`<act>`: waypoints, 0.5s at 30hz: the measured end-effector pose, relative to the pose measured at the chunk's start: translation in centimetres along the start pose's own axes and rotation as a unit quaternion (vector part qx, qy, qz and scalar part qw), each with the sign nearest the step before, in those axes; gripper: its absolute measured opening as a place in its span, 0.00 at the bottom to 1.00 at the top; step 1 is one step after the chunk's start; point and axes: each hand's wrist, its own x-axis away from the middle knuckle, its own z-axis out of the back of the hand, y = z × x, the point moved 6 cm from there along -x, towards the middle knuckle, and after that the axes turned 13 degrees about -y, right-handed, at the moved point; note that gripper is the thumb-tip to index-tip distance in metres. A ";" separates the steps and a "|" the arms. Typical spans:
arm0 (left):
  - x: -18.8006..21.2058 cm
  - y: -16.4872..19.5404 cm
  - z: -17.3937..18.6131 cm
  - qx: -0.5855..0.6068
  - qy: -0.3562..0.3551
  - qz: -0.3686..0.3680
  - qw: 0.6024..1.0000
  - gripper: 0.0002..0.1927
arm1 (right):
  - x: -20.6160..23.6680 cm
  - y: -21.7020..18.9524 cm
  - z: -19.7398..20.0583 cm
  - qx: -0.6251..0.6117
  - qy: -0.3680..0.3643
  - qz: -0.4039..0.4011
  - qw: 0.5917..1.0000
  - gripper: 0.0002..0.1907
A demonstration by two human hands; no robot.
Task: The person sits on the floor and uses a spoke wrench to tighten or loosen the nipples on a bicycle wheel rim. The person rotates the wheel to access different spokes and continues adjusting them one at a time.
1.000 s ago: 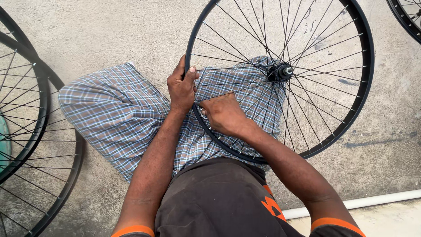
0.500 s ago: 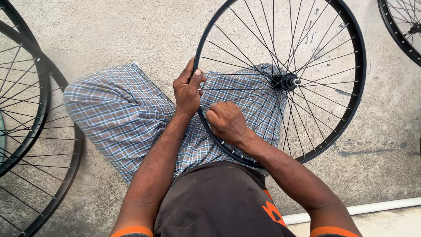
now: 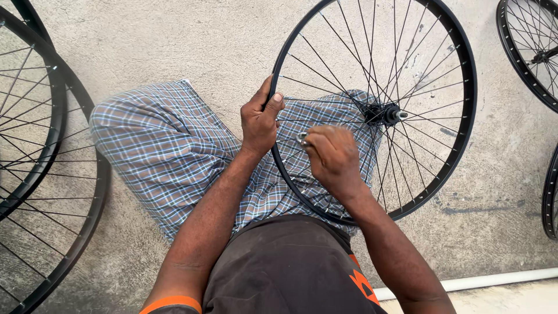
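While the left hand [image 3: 260, 121] grips the black spoked wheel [image 3: 459, 136] resting on the lap, the right hand [image 3: 331, 156] pinches one small metal tool [image 3: 302, 138]; four more rims lie on rough concrete [image 3: 174, 40].

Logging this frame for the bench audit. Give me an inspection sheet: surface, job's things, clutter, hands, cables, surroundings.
Surface: bare concrete floor, rough and stained.
Job's things: black spoked wheel lying across the person's lap, hub toward the right knee; small silvery tool at the spokes near the rim.
Clutter: nothing seen loose on the floor.
Hands: left hand grips the wheel's rim, thumb over it; right hand is closed on the small silvery tool inside the rim.
Cables: nothing seen.
Surroundings: two stacked black wheels at left, more wheels at right edge, white pipe along the floor at bottom right.
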 end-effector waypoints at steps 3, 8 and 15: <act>0.0 0.3 -0.4 0.018 -0.001 0.005 1.000 0.26 | -1.0 1.0 -1.1 0.028 -0.123 -0.078 0.989 0.03; 0.0 0.8 -0.5 -0.029 0.004 -0.015 0.999 0.25 | -2.7 2.1 -4.6 -0.133 -0.249 -0.145 0.948 0.09; 0.1 0.8 0.4 -0.046 -0.004 -0.025 0.999 0.25 | -2.2 -0.4 -4.4 -0.077 -0.143 -0.070 0.984 0.05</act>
